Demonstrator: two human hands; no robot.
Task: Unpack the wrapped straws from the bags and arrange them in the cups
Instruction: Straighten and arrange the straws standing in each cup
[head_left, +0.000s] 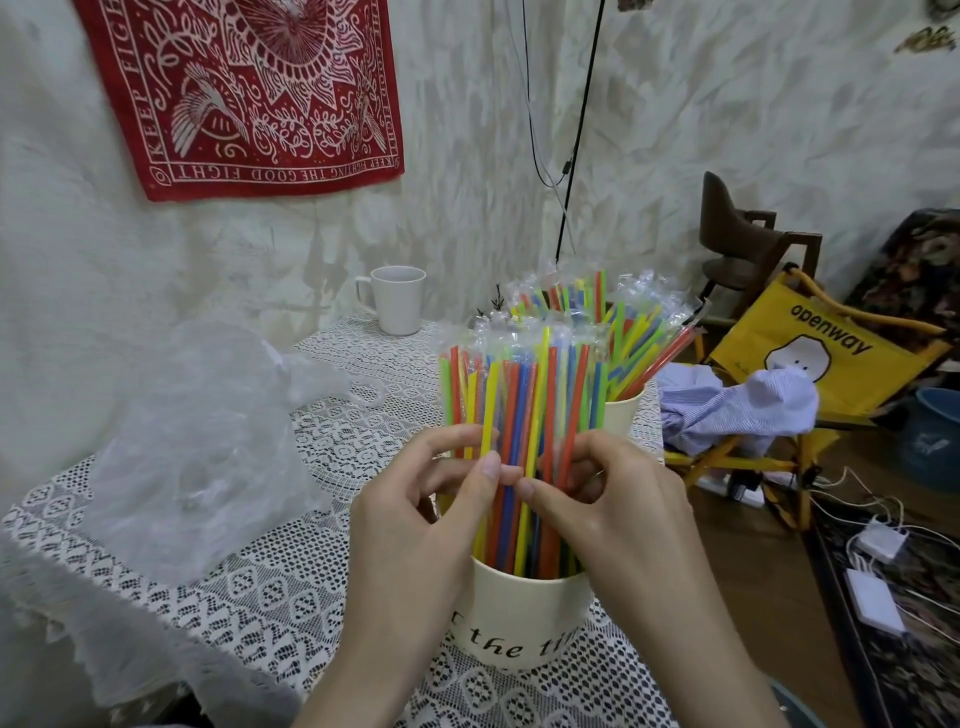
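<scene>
A cream cup (519, 618) with black lettering stands near the table's front edge, packed with upright wrapped straws (519, 395) in red, yellow, green and blue. My left hand (415, 530) and my right hand (618, 514) are both at this bundle, thumbs and fingers curled around the straws at mid-height. Behind it a second cream cup (623, 415) holds more wrapped straws (639, 332), which lean to the right. An empty white mug (397, 299) stands at the back of the table. A crumpled clear plastic bag (208, 447) lies to the left.
The table wears a white lace cloth (322, 587). To the right, a yellow folding chair (810, 358) carries a striped shirt (737, 410). White chargers and cables (878, 577) lie on the floor. A red bandana (249, 88) hangs on the wall.
</scene>
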